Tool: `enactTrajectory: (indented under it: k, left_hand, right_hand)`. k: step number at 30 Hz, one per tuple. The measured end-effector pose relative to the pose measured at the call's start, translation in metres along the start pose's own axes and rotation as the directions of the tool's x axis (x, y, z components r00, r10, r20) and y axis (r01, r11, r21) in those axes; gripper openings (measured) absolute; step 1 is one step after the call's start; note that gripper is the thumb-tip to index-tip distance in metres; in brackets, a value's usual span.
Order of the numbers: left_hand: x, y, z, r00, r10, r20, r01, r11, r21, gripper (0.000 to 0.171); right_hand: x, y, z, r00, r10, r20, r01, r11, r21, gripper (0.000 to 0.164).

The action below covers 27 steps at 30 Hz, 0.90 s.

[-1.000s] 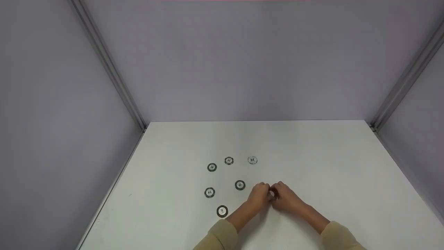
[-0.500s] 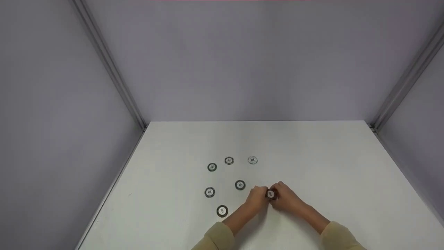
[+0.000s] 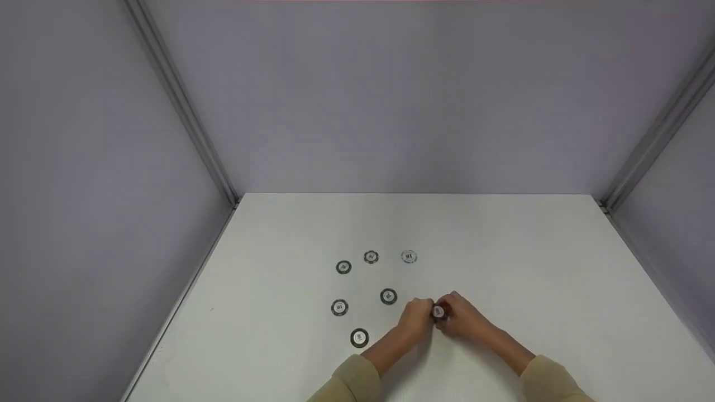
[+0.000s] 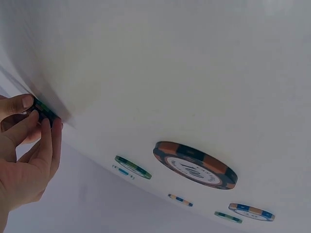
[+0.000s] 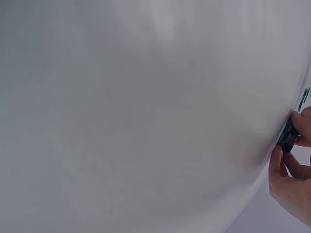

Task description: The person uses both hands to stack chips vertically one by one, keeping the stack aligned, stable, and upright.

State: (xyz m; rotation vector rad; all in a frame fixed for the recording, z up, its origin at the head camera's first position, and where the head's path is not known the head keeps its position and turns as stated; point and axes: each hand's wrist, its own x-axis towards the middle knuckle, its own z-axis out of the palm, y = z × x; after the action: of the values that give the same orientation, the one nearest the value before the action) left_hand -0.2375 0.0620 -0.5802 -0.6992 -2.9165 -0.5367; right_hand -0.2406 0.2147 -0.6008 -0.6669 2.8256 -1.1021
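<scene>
Low over the white table, my two hands meet at a small stack of dark poker chips [image 3: 438,311], whose top chip has a pale round label. My left hand [image 3: 415,318] pinches the stack from its left side, fingers bent. On the other side my right hand [image 3: 462,319] holds it between thumb and fingers. The left wrist view shows the stack's green-and-dark edges [image 4: 43,112] between the fingertips of both hands. In the right wrist view the stack [image 5: 289,135] sits at the right edge, partly covered by fingers.
Several single poker chips lie flat to the left and beyond the hands, among them an orange-and-dark chip marked 100 [image 4: 194,166], a pale chip [image 3: 409,256] and a dark chip [image 3: 360,338] beside the left forearm. Grey walls enclose the white table [image 3: 530,251] at the back and sides.
A second ago my left fingers covered most of the stack. They have drawn slightly left and down, so the top chip's face shows. The loose chips lie as before.
</scene>
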Motion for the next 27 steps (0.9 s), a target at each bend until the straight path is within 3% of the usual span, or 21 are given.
enactTrajectory:
  k: [3,13,27]
  left_hand:
    - [-0.0010,-0.0001,-0.0007,0.999,0.025,-0.028,-0.026,1.000,-0.015,0.009]
    - [0.0003,-0.0001,-0.0005,1.000,0.024,-0.014,-0.024,1.000,-0.003,0.008]
    - [0.0021,0.0001,0.0014,0.999,-0.031,0.023,0.033,0.997,-0.067,0.006]
  right_hand:
    - [-0.0006,0.0008,-0.0010,1.000,-0.015,0.013,0.015,1.000,0.007,0.031]
    - [-0.0002,-0.0014,-0.0007,1.000,-0.004,-0.011,0.004,1.000,-0.015,0.030]
    - [0.0018,-0.0020,0.0006,1.000,-0.001,-0.021,0.001,0.999,-0.037,0.024]
